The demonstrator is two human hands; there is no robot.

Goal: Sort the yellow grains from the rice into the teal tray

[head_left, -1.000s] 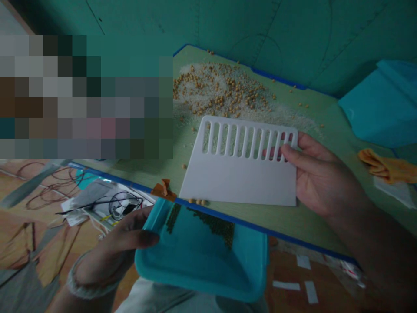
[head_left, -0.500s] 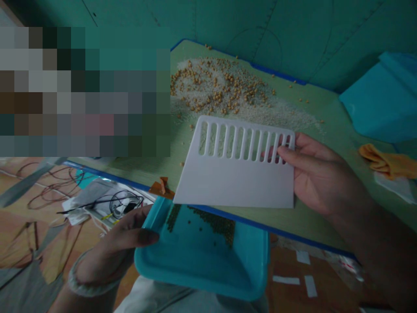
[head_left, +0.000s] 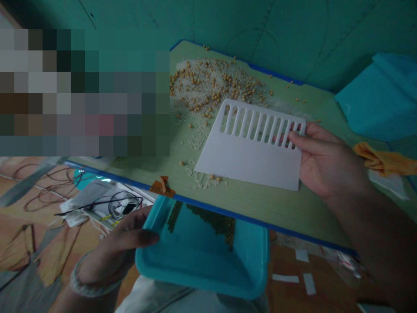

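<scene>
My right hand grips the right end of a white slotted scraper, whose lower edge rests on the green table just behind a few rice grains and yellow beans. A wide scatter of white rice mixed with yellow beans lies on the table beyond the scraper. My left hand holds a teal tray by its left rim, just below the table's blue front edge. Dark green beans lie in the tray's far part.
A teal bin stands at the right with an orange cloth in front of it. A small orange scrap sits on the table's front edge. Cables and papers lie on the floor at the left.
My right hand has drawn the scraper back from the table's front edge, up and to the right. A few grains and beans now lie exposed near the edge. The tray stays put.
</scene>
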